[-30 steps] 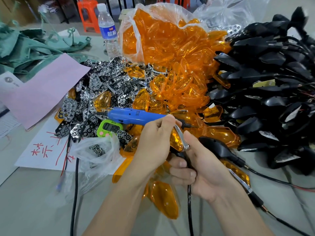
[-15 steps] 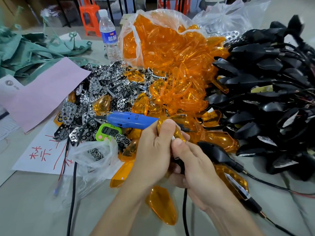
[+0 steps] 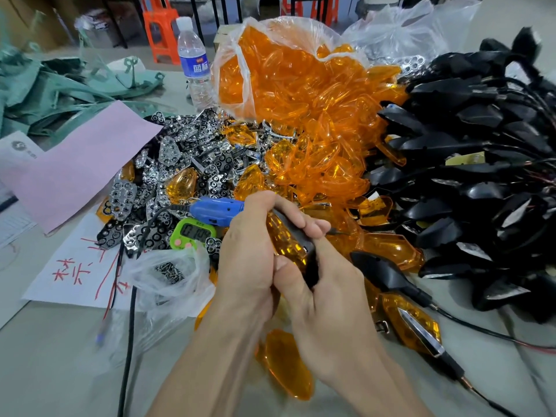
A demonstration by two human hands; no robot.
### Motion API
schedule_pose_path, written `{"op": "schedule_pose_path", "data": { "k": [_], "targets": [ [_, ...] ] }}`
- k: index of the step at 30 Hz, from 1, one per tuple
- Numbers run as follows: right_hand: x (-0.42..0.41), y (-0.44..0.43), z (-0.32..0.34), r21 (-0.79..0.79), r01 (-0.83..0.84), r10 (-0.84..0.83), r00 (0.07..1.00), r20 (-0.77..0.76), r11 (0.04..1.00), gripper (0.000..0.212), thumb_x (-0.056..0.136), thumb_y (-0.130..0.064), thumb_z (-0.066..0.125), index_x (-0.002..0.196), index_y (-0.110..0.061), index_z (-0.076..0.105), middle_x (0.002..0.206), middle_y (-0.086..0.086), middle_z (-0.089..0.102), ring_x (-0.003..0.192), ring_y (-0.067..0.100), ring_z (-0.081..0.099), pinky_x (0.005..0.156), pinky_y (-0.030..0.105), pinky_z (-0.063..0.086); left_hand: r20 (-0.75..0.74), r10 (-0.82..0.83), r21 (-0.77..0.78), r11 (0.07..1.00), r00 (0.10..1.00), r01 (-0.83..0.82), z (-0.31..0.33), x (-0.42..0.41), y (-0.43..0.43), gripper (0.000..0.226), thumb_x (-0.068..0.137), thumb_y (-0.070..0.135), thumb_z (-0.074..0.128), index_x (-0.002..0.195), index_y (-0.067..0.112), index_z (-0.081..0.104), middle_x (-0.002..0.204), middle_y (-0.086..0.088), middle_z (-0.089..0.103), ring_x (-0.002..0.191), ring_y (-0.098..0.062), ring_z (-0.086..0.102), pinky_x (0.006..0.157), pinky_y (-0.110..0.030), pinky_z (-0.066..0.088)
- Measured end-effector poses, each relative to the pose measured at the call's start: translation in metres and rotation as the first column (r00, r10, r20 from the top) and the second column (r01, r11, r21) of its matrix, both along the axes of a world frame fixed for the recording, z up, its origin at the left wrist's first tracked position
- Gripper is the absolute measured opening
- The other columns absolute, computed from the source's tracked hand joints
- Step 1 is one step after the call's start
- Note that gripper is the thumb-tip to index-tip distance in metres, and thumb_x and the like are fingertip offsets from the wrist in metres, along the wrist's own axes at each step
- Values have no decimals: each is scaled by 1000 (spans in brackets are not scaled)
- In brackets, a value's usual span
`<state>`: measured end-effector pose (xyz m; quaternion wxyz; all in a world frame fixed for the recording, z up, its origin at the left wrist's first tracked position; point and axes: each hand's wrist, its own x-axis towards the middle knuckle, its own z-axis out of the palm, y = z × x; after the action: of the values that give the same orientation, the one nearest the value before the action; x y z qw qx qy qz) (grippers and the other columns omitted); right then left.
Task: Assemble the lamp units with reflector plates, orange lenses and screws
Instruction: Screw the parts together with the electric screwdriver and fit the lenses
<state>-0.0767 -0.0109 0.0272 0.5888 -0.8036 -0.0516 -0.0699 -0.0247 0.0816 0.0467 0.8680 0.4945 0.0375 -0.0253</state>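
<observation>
Grey worktop (image 3: 45, 371), viewed from above; both forearms enter at the bottom edge and meet at centre.

- Nearest: one loose orange lens (image 3: 288, 365) lies flat between the forearms.
- Left hand (image 3: 249, 263): back of hand up, fingers curled over the top of a lamp unit (image 3: 290, 240). Grip is wrapped round it.
- Right hand (image 3: 328, 299): comes in from the right, fingers round the unit's black lower part, thumb lying against the left hand. Grip is likewise clamped on the unit.
- Unit is tilted, orange face towards the left hand, black housing towards the right.
- Beside the right wrist: second lamp unit (image 3: 412, 323), lens fitted, lying on the worktop.
- Left of the left hand: clear bag of screws (image 3: 168, 272) on a white sheet (image 3: 69, 275) with red writing.
- Just behind the hands: blue screwdriver (image 3: 213, 210), front end hidden by the left hand; green timer (image 3: 194, 234) below it.
- Further back: heap of reflector plates (image 3: 180, 173), open bag of orange lenses (image 3: 294, 94), pile of black housings (image 3: 481, 176) at right.
- Far edge: water bottle (image 3: 194, 64).
</observation>
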Motion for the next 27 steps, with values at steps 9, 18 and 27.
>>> {"op": "schedule_pose_path", "data": {
  "k": [9,18,27],
  "targets": [
    [6,-1,-5,-52,-9,14,996,91,999,54,97,-73,36,135,-39,55,99,-23,70,88,1,70,65,22,55,68,-153,-253,953,986,165,-2,-2,5,52,96,39,33,63,11,61,67,-12,61,82,-25,68,86,-32,59],
    [7,1,-20,51,-21,16,996,85,998,52,96,-73,38,120,-34,63,89,-16,70,77,11,69,58,22,50,-12,-64,-136,989,998,62,-8,4,0,55,103,27,32,58,9,58,60,-17,58,72,-29,67,72,-31,59],
    [38,-24,-24,670,68,387,772,-505,739,76,85,-70,51,115,-1,63,57,1,38,42,11,26,39,23,23,205,191,960,153,960,-235,-19,15,128,20,91,30,71,76,42,76,70,26,71,59,3,61,53,-20,42]
  ]
}}
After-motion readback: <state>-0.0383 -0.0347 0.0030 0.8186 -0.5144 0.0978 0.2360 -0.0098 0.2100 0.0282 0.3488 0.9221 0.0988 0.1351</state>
